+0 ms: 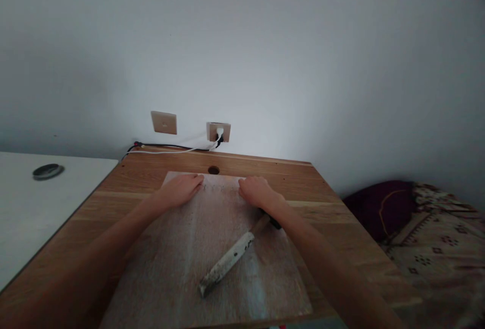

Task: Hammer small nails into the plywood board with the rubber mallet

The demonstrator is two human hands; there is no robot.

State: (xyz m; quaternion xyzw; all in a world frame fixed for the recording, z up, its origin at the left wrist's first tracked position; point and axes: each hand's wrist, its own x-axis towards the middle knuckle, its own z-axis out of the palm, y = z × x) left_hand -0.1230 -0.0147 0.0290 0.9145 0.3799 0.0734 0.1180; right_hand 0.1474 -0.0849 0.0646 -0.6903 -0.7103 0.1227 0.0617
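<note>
A worn wooden board (212,228) lies flat on the wooden desk. My left hand (184,189) rests on its far left part, with the fingers curled together. On the far right part is my right hand (257,191), also with curled fingers. Whatever the fingertips hold, if anything, is too small to make out. Between the hands runs a row of tiny thin marks or bits (222,188) that look like nails. A hammer (227,262) with a scuffed white grip lies diagonally on the board. My right forearm partly covers its dark head.
The wooden desk (125,182) reaches the wall and has a round cable hole (213,170). A plug sits in a wall socket (219,132), and cables (170,150) trail left. At left, a white surface (22,207) carries a dark round object (48,171). Patterned fabric (435,248) lies at right.
</note>
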